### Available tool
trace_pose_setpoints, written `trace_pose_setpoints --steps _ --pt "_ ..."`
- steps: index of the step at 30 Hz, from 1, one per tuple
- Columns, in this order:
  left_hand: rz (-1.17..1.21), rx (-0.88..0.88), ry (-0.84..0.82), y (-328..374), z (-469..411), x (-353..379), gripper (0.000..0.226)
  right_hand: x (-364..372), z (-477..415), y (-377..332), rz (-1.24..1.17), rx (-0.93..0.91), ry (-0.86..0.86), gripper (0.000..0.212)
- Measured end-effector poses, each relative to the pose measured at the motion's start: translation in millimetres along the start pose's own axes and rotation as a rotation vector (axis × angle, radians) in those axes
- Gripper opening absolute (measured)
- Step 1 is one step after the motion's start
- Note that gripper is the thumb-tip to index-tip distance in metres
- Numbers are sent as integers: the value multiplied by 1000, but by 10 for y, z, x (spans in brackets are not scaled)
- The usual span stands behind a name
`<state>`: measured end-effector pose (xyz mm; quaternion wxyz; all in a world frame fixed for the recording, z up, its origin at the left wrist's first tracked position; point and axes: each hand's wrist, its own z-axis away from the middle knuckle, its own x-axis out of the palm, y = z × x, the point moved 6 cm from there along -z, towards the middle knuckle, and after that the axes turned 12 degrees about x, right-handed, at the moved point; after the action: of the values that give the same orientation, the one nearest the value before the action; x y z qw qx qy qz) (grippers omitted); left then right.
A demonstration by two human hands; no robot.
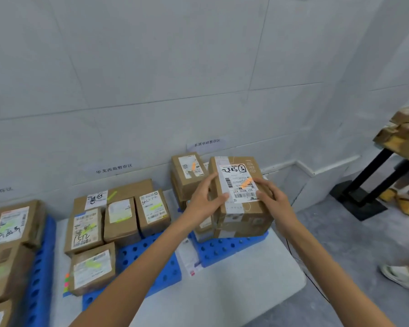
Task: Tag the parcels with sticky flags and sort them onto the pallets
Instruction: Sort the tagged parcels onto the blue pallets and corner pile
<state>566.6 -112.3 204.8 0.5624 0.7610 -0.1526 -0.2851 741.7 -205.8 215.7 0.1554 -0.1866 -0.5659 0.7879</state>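
A brown cardboard parcel (240,185) with a white shipping label and an orange sticky flag (246,182) sits on top of other boxes on the right blue pallet (224,250). My left hand (204,199) grips its left edge, thumb on the top face. My right hand (272,197) holds its right side. Behind it stands another parcel with an orange flag (188,172). On the middle blue pallet (137,256) lie several parcels with green flags (119,214). A strip of coloured sticky flags (66,283) pokes out beside the nearest box there.
A left pallet (39,267) holds more green-flagged boxes (10,224). Paper signs hang on the white wall (115,168). A black-legged table (373,185) with parcels stands at right. Another person's shoe (399,276) is on the grey floor.
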Motion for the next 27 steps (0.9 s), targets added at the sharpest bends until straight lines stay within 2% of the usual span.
trace_pose_setpoints --steps 5,9,16,27 --pt "-7 -34 -55 -116 -685 127 70 -200 -697 -56 12 18 12 32" --pt "-33 -108 -69 -268 -1082 144 70 -265 -1260 -74 112 25 -19 31" --pt "-97 -207 71 -566 -1709 -58 49 -140 -2178 -249 168 34 -157 33" --pt "-271 -294 115 -1153 -2100 -244 51 207 -3118 1 283 35 -356 37"
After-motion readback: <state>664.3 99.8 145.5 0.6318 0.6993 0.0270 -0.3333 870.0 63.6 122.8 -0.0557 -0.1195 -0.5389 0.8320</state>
